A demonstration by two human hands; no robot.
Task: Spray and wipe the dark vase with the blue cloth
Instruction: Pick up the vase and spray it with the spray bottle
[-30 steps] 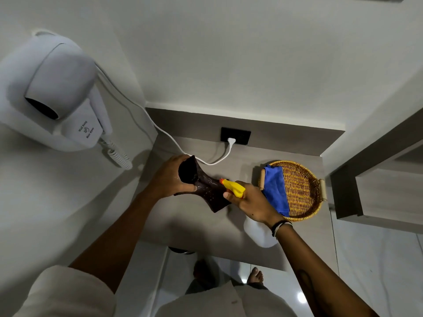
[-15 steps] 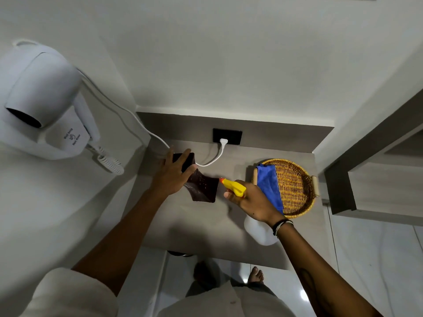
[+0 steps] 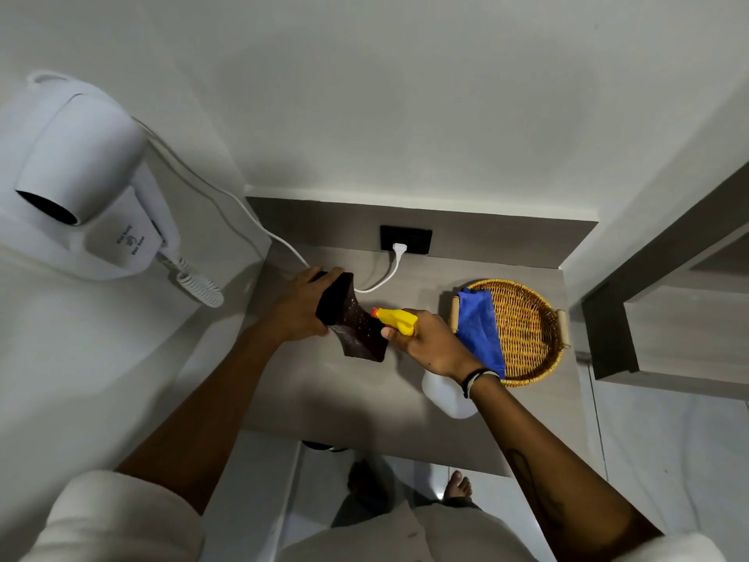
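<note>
left hand (image 3: 302,306) clamps vase (image 3: 352,322) neck | right hand (image 3: 431,344) squeezes spray bottle (image 3: 399,320), nozzle beside vase | vase wet, likely slippery, breakable: grip narrow neck | cloth (image 3: 480,330) in basket (image 3: 531,318) right of vase

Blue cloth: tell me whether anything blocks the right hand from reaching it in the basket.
Nothing visible lies between them. The blue cloth drapes over the wicker basket rim just beyond the right hand, uncovered. But that hand is closed on the spray bottle, aimed at the dark vase.

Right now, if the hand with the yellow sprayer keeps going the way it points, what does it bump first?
Probably the dark vase. The right hand aims the spray bottle straight at it.
</note>
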